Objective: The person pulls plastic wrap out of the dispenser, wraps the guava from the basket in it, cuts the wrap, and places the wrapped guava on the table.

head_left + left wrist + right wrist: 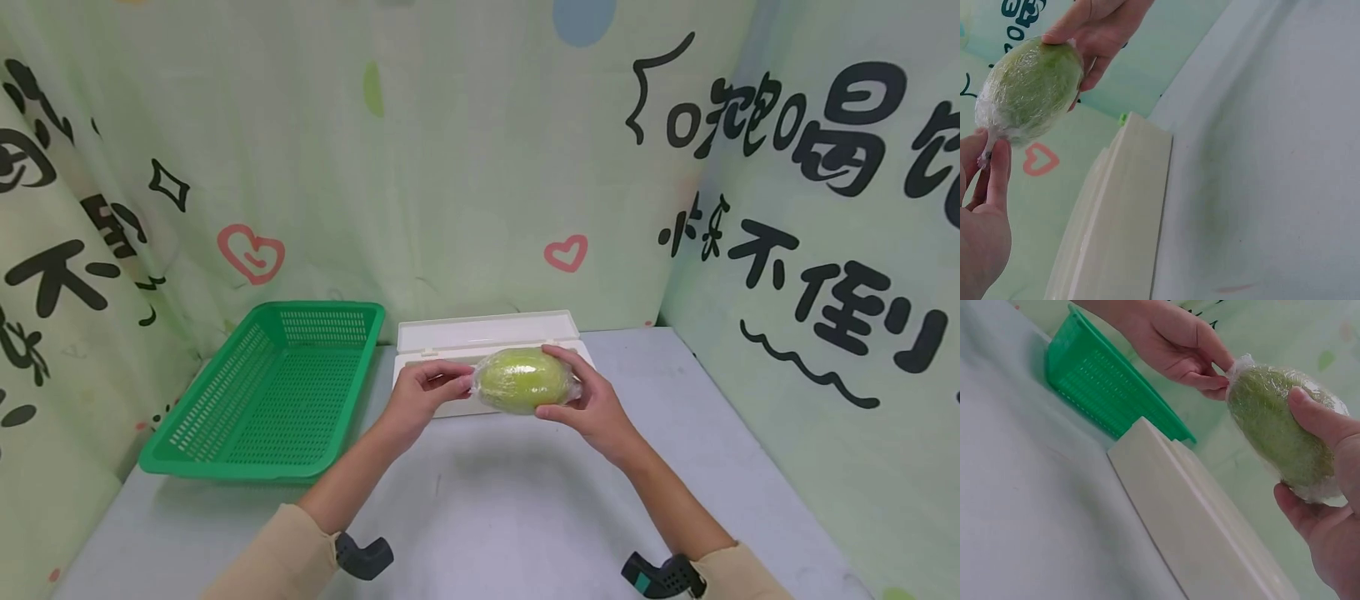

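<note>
A green oval fruit [523, 381] is wrapped in clear cling film and held up in the air, in front of a long white box. My right hand [592, 400] grips its right end, thumb on the near side and fingers round the far side. On the other end, my left hand [431, 393] pinches the film, which the left wrist view shows gathered into a twisted tail [988, 150]. The long white box [491, 327] stands on the table behind the fruit with its lid raised; both hands and the fruit cover part of it.
A green plastic basket [352, 400] with slotted sides stands on the table at the left, beside the white box. The pale table [510, 517] runs back to a printed curtain [465, 208], which also closes off both sides.
</note>
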### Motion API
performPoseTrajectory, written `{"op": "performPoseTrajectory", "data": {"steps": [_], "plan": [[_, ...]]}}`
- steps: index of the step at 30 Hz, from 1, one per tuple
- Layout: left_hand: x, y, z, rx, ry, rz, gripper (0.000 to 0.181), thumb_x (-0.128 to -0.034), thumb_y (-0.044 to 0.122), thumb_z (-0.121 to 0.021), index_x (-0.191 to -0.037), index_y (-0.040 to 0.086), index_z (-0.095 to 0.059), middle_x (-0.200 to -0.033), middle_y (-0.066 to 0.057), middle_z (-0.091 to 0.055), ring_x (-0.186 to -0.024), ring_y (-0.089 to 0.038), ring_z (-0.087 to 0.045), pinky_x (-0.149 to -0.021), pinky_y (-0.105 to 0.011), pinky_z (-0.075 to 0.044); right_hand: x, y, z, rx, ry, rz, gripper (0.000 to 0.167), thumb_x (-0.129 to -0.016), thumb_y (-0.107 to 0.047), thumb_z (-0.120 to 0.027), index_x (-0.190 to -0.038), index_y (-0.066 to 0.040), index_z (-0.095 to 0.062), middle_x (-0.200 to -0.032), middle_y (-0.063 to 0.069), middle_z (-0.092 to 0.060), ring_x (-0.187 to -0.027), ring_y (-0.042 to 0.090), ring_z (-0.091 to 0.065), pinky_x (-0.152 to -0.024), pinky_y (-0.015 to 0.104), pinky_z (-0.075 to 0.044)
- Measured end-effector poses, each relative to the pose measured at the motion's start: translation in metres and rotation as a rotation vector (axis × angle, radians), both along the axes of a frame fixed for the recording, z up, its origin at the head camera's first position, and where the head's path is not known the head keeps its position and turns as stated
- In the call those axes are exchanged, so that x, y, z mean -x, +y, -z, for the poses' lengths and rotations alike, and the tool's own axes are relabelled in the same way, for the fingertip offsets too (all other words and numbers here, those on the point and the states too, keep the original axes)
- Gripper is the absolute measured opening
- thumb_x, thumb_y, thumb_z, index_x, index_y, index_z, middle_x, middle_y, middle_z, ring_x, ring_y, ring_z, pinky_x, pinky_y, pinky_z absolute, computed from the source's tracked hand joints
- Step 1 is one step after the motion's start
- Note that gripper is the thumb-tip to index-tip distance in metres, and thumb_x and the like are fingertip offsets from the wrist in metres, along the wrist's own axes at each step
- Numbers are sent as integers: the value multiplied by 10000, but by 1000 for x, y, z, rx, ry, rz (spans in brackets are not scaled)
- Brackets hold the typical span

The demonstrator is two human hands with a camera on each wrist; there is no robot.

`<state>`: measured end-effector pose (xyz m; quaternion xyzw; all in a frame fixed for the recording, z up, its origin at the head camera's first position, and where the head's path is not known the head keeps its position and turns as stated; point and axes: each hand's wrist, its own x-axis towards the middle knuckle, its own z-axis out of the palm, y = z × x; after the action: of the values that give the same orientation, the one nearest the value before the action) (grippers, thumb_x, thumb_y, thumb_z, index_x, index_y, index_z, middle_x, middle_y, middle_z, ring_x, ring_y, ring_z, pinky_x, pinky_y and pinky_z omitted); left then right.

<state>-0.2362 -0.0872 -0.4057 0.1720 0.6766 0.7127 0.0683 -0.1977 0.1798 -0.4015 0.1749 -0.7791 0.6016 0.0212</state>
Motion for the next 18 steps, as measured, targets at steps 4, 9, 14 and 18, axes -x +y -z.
{"op": "performPoseTrajectory", "data": {"steps": [4,9,14,18], "plan": [[-2,0,1,12,-27,-18,231,-851,84,-723,-1033,-54,-690,-938,0,-729,-850,-138,-689,-811,-264,-583,0,-1,4,-40,-32,-28,776,-804,-134,-784,-1447,-285,-376,-1443,64,-378,-1156,310,-490,-802,278,-570],[-5,1,8,34,-51,0,213,-826,21,-731,-1004,-88,-690,-878,36,-734,-839,-126,-688,-802,-253,-579,1,-3,12,-147,-82,-73,805,-786,-228,-805,-1454,-295,-362,-1479,82,-369,-1218,338,-438,-853,308,-541],[-8,2,22,69,-54,-25,181,-810,22,-746,-961,-73,-711,-847,38,-727,-813,-112,-677,-774,-228,-573,2,-3,22,-208,-114,-51,800,-752,-266,-833,-1421,-229,-397,-1400,102,-439,-1169,307,-470,-847,310,-523],[-12,2,29,81,-86,-51,174,-817,44,-747,-963,-44,-714,-864,27,-715,-827,-119,-655,-763,-209,-563,3,-3,27,-202,-108,-40,764,-731,-248,-847,-1374,-200,-437,-1349,111,-476,-1132,291,-497,-838,311,-521]]}}
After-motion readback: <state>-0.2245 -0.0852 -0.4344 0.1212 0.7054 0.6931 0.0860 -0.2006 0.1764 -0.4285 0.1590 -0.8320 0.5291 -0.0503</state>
